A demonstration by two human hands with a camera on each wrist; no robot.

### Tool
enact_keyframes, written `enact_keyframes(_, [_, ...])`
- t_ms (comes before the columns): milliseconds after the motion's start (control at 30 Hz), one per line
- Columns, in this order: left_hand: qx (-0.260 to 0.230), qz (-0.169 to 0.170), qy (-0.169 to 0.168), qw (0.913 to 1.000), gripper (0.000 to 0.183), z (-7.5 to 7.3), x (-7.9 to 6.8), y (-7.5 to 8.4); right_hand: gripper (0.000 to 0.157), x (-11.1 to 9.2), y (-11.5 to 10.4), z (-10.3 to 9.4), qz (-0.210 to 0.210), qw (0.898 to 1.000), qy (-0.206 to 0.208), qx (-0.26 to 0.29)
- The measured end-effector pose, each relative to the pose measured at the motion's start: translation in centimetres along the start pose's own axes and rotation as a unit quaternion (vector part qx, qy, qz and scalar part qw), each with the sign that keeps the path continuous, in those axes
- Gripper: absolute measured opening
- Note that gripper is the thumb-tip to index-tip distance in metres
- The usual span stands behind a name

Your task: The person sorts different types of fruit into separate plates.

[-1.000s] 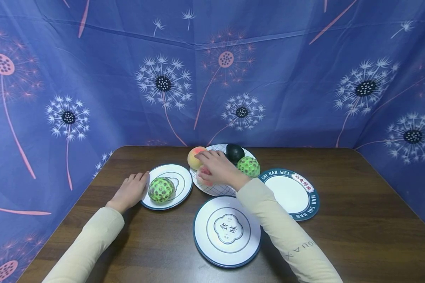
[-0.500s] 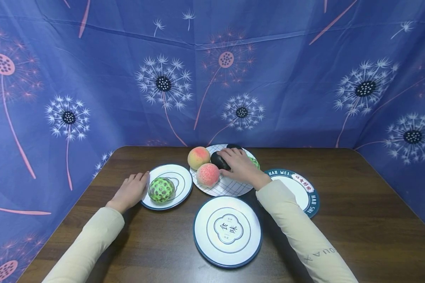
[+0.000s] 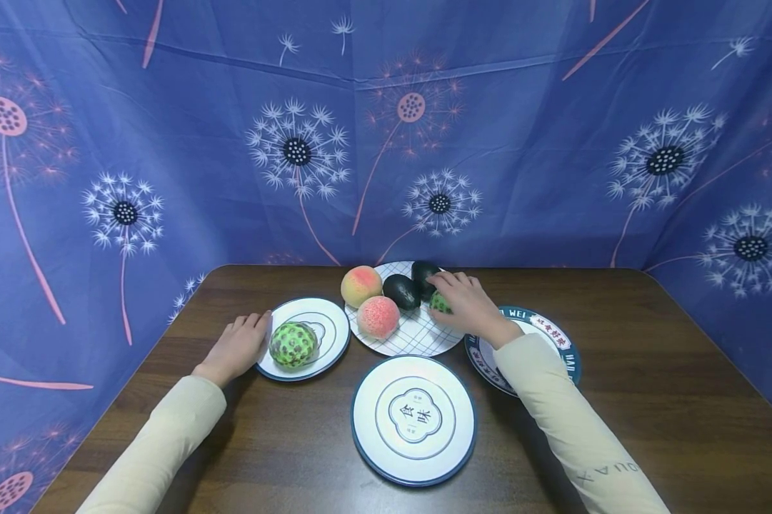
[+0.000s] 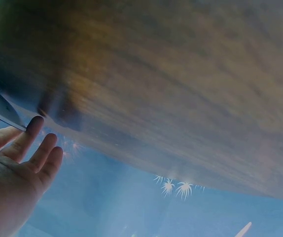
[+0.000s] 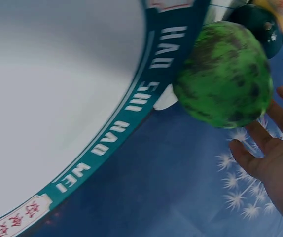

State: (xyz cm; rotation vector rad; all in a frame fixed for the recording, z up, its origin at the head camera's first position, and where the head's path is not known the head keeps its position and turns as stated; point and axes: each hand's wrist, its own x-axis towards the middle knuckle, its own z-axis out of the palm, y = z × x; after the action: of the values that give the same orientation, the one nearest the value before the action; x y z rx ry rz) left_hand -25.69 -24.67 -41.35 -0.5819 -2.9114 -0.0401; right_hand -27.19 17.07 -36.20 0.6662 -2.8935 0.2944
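My left hand (image 3: 234, 350) rests at the left rim of a white blue-edged plate (image 3: 330, 319), its fingers fairly straight. A green bumpy custard apple (image 3: 292, 345) lies on that plate. In the left wrist view, the fingertips touch the plate's rim. At the back, a grid-patterned plate (image 3: 420, 339) bears fruit. Over its right side my right hand (image 3: 468, 307) partly covers another green custard apple (image 5: 225, 79), with relaxed, spread fingers. Two dark avocados (image 3: 401, 291) lie just left of that hand. Farther left are a yellow-red peach (image 3: 361, 286) and a pinkish peach (image 3: 378, 318).
A teal-rimmed lettered plate (image 3: 568, 350) lies under the right forearm, partly hidden. Another white blue-edged plate (image 3: 386, 435) sits at the front middle. All stand on a brown wooden table (image 3: 668, 400), with a blue dandelion-print cloth (image 3: 520, 143) hanging behind.
My right hand has moved rightward across the grid plate, from the peaches over the avocados to the custard apple. The fruit stays in place, and my left hand has not moved.
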Motion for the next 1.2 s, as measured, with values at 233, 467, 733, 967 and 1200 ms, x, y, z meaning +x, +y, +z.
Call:
enact_keyframes(233, [0.002,-0.005,-0.010,0.9999,0.047,-0.1,-0.1,0.0,0.068,-0.6,1.1,0.3,0.023,1.000,-0.011,0.006])
enact_keyframes(467, [0.005,-0.005,-0.008,0.9999,0.046,-0.1,-0.1,0.0,0.071,-1.0,1.6,0.5,0.022,1.000,-0.011,0.002])
enact_keyframes(733, [0.006,0.003,0.004,1.0000,0.047,0.0,-0.1,0.0,0.076,-1.1,2.0,0.9,0.034,0.999,-0.018,0.000])
enact_keyframes(967, [0.006,0.003,0.007,1.0000,0.047,-0.1,-0.2,0.0,0.081,-1.2,2.3,1.3,0.049,0.998,-0.027,0.011])
enact_keyframes(1200, [0.006,0.003,0.008,0.9999,0.047,-0.1,-0.2,0.0,0.083,-1.1,2.4,1.4,0.055,0.998,-0.029,0.021])
